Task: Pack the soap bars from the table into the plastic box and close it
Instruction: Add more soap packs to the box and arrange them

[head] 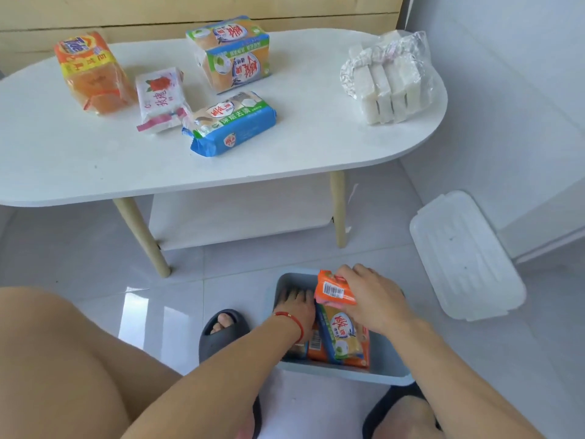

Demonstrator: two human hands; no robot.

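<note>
While lowered toward the plastic box point(389, 373) on the floor, near right, held by the right hand point(368, 299) – grip pinching the orange soap bar point(334, 289) at its far end, barcode up, long axis running left-right and tilted, probably to wedge beside packs already inside. Left hand point(296, 307) flat, fingers spread, pressing into the box's far-left corner, seemingly to hold room. Lid point(465, 255) off, on the floor to the right – five packs waiting on the bench point(95, 160).
</note>
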